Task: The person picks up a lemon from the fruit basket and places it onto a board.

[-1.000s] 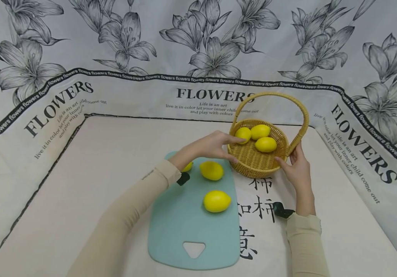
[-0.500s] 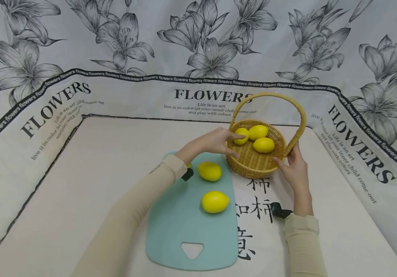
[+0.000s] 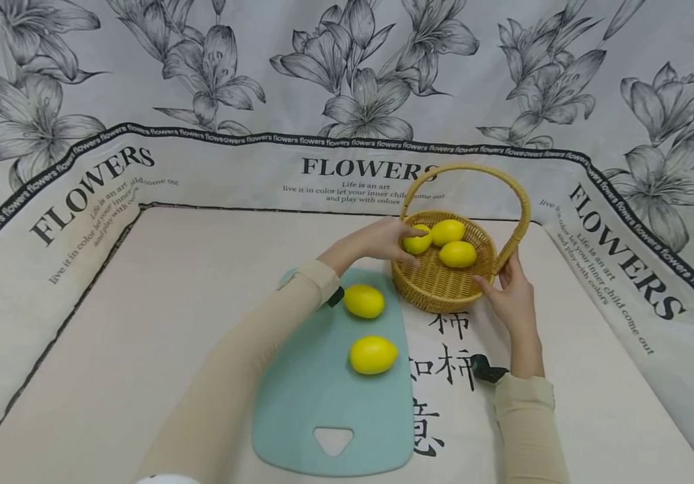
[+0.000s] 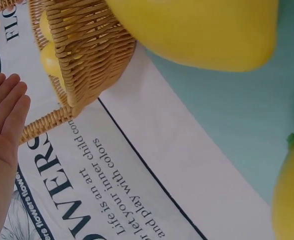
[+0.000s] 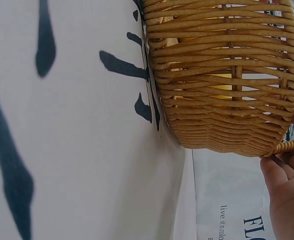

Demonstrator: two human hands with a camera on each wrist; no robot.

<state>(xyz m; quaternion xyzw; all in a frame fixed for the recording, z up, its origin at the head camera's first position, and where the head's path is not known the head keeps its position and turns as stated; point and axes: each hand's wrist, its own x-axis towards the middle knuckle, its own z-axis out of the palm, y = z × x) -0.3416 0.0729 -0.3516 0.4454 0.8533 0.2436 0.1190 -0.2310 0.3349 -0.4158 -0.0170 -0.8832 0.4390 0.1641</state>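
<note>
My left hand (image 3: 380, 240) reaches over the left rim of a woven wicker basket (image 3: 444, 286); its fingers look extended, above a lemon (image 3: 417, 242) inside. Two more lemons, one behind (image 3: 447, 232) and one in front (image 3: 458, 254), lie in the basket. In the left wrist view the extended fingers (image 4: 9, 107) hold nothing. My right hand (image 3: 513, 296) grips the basket's right rim near the handle base, thumb inside, other fingers outside. Left of the basket, a pale green cutting board (image 3: 323, 396) bears a lemon (image 3: 364, 301) and a nearer lemon (image 3: 373, 355).
The basket's tall arched handle (image 3: 519, 202) rises above both hands. A white cloth (image 3: 159, 302) with printed lettering covers the table, and a flower-print sheet (image 3: 232, 81) hangs behind. My left forearm (image 3: 244, 363) crosses over the cutting board's left part.
My left hand's fingers have lifted slightly off the left lemon in the basket. A lemon on the board's left, partly visible earlier, is now hidden by my left sleeve. My right hand keeps its grip.
</note>
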